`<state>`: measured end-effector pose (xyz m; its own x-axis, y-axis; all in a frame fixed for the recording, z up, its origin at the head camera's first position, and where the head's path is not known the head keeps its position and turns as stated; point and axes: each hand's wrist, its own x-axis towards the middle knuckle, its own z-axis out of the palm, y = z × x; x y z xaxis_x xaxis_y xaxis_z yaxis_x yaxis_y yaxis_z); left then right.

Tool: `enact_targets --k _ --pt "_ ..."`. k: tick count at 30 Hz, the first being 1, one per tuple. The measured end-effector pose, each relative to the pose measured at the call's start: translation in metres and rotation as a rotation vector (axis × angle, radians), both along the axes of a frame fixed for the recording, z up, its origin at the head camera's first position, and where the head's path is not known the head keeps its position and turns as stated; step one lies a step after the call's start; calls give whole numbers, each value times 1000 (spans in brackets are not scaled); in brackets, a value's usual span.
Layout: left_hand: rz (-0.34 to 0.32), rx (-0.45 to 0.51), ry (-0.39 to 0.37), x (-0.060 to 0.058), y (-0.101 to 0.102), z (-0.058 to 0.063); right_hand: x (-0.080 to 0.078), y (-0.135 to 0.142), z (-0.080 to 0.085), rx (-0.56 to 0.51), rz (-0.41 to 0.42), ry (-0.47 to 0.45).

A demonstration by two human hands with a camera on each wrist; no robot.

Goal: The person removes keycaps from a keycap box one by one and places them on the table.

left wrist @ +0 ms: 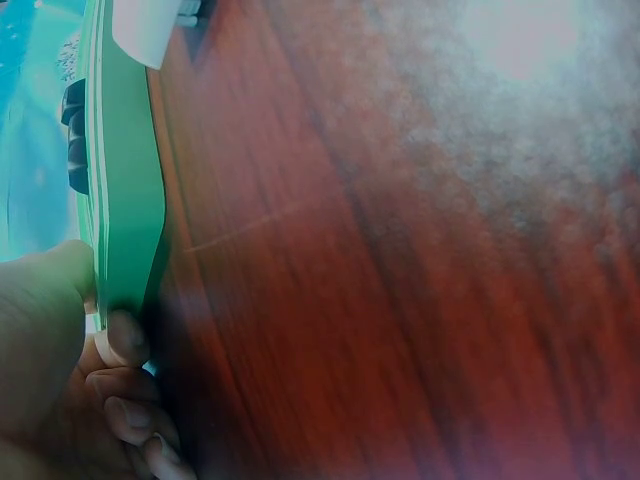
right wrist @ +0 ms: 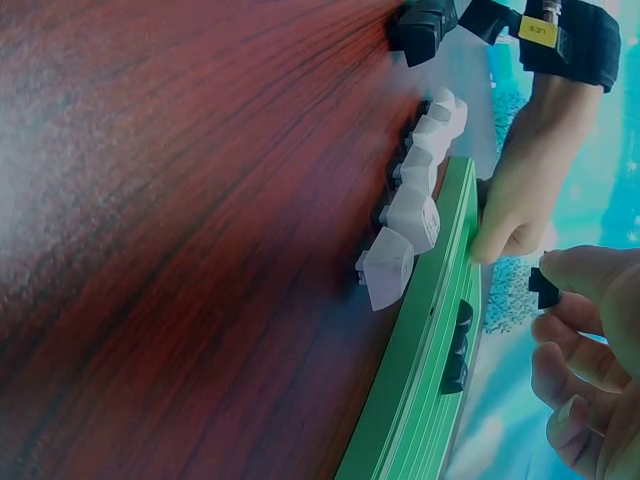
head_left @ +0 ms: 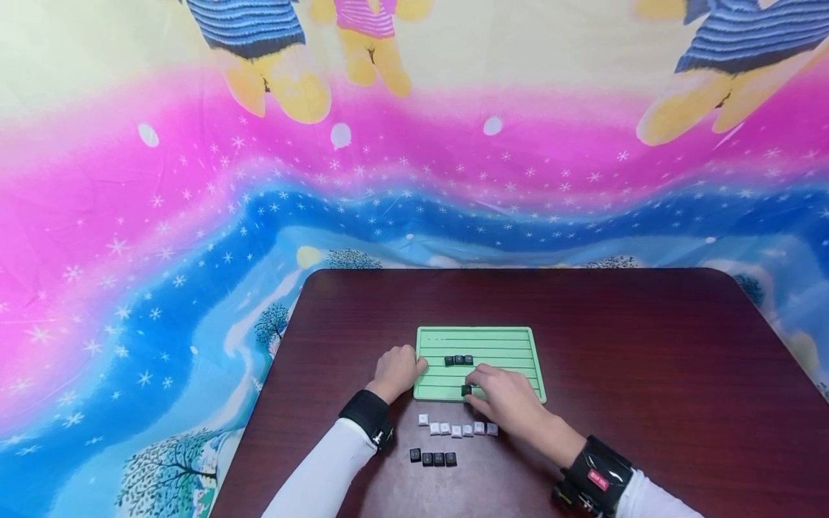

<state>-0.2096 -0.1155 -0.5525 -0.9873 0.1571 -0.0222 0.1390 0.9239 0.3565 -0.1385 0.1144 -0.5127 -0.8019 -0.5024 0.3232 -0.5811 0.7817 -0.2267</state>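
Observation:
A green ridged tray [head_left: 501, 344] lies on the table. My left hand [head_left: 398, 370] grips its left edge, with the thumb over the rim and the other fingers curled at the outer side in the left wrist view. Between thumb and fingertip, my right hand [head_left: 508, 397] pinches a black keycap [right wrist: 545, 288] over the tray's near part. Three black keycaps [head_left: 458, 360] sit side by side along a ridge near the tray's middle. In front of the tray runs an uneven row of several white keycaps [head_left: 456, 431]; nearer still is a short row of several black keycaps [head_left: 439, 459].
The dark wooden table [head_left: 648, 345] has rounded far corners. Behind it hangs a colourful printed cloth [head_left: 414, 173]. Each wrist wears a black band, the left band [head_left: 366, 415] close to the white keycaps' left end.

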Motion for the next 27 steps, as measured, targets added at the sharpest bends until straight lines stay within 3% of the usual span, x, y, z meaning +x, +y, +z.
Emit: enact_targets --k 27 --pt "-10 -12 -9 0 -1 0 15 -3 -3 5 39 -12"
